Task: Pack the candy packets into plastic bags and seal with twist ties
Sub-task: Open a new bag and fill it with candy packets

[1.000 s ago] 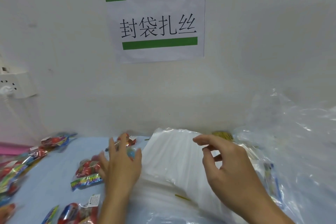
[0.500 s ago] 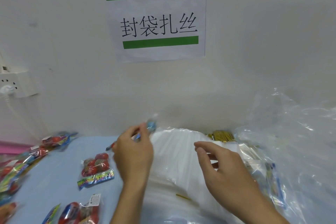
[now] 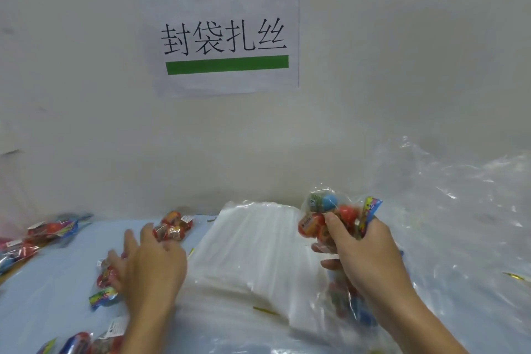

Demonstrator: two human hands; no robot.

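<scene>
My right hand (image 3: 363, 250) grips a candy packet (image 3: 330, 215) of red and blue balls, held up above a stack of flat clear plastic bags (image 3: 258, 247). A second packet (image 3: 350, 304) shows below that hand. My left hand (image 3: 149, 264) reaches down with spread fingers onto another candy packet (image 3: 105, 286) lying on the blue table (image 3: 51, 296). A further packet (image 3: 173, 225) lies just beyond its fingertips. A gold twist tie (image 3: 264, 310) lies on the bag stack.
Several candy packets (image 3: 43, 231) are scattered along the left of the table and at the near edge (image 3: 83, 343). A large crumpled clear plastic sheet (image 3: 459, 210) fills the right side. A paper sign (image 3: 224, 31) hangs on the white wall close behind.
The candy packet has passed from my left hand to my right, which now holds it up. My left hand has dropped back onto a packet on the table.
</scene>
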